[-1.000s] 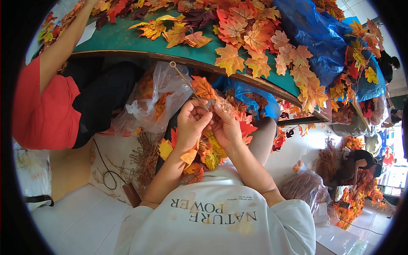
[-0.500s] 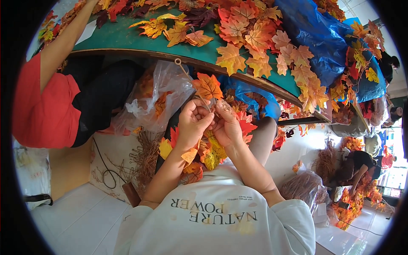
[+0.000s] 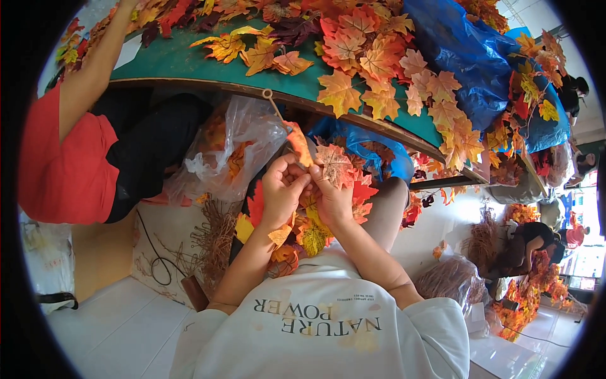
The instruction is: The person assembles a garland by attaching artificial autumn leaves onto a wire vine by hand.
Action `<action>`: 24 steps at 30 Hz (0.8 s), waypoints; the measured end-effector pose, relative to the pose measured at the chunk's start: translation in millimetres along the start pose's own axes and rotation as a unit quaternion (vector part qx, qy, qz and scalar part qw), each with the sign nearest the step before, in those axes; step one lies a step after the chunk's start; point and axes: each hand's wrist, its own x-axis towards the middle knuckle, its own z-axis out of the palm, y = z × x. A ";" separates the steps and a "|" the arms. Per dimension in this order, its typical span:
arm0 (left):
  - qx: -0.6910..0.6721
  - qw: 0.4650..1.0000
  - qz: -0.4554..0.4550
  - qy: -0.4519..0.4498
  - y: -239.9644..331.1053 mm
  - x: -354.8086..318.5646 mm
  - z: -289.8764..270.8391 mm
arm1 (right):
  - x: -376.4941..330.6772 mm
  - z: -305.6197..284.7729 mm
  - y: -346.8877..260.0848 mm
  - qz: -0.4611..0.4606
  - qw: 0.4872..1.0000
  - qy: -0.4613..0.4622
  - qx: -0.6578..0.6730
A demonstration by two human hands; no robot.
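Note:
My left hand (image 3: 282, 191) and my right hand (image 3: 332, 197) are close together in front of my chest, both pinching a thin brown twig (image 3: 275, 102) that rises up and left to a small loop. An orange fabric maple leaf (image 3: 299, 143) sits on the twig just above my left fingers. A paler orange-brown leaf (image 3: 334, 165) is held at my right fingertips. Several loose red, yellow and orange leaves (image 3: 310, 235) lie in my lap below both hands.
A green-topped table (image 3: 170, 60) covered with fabric autumn leaves curves across the top. A clear plastic bag (image 3: 230, 151) of leaves hangs under it. A person in a red top (image 3: 60, 164) sits to my left. Blue plastic sheeting (image 3: 461, 54) lies on the right.
The orange leaf on the twig has turned edge-on and narrower, and a paler leaf now shows at my right fingertips. Both hands stay together at the same spot.

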 end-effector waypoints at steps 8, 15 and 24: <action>0.020 1.000 -0.008 0.004 -16.4 -0.5 -8.7 | -9.9 -2.3 -6.7 -0.046 0.996 0.005 -0.076; 0.009 1.000 0.014 -0.022 -23.2 -0.3 -7.8 | -13.0 -8.6 -1.3 -0.162 0.970 0.018 -0.183; 0.026 0.999 -0.005 -0.047 -5.1 -0.8 0.8 | -12.8 -7.7 -9.8 -0.021 0.999 -0.022 -0.018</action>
